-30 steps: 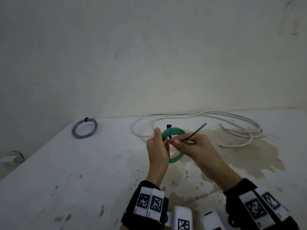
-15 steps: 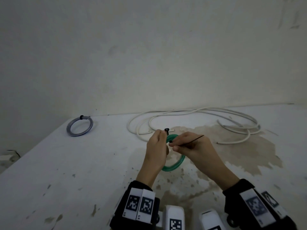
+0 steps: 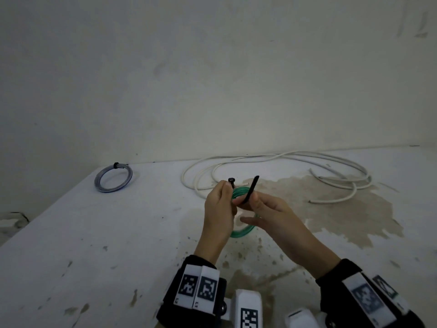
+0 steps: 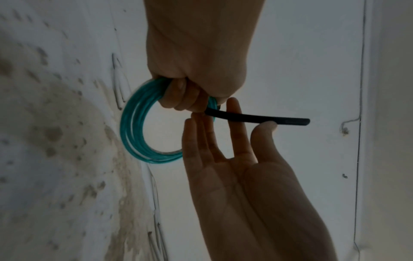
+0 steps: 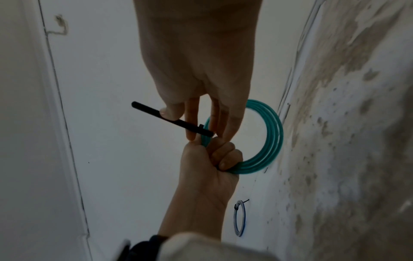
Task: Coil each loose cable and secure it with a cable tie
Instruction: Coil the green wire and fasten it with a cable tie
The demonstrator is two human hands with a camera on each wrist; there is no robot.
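Note:
A green cable coil (image 3: 243, 230) hangs above the white table (image 3: 94, 233), gripped at its top by my left hand (image 3: 224, 197). In the left wrist view the left hand's (image 4: 190, 98) fingers curl round the coil (image 4: 134, 127). A black cable tie (image 3: 251, 189) goes round the coil beside that grip. Its head sticks up by my left thumb and its tail points up and away. My right hand (image 3: 250, 202) pinches the tail (image 5: 156, 113) between thumb and index finger, with the other fingers straight. The coil (image 5: 272, 134) also shows in the right wrist view.
A long loose white cable (image 3: 331, 200) sprawls across the back right of the table, over a brown stain. A grey-blue coil (image 3: 112, 191) with a black tie on it lies at the back left. A bare wall stands right behind the table.
The tie's tail has swung from pointing right to pointing upward, and my right hand's lower fingers have straightened out. My left hand keeps its grip on the green coil.

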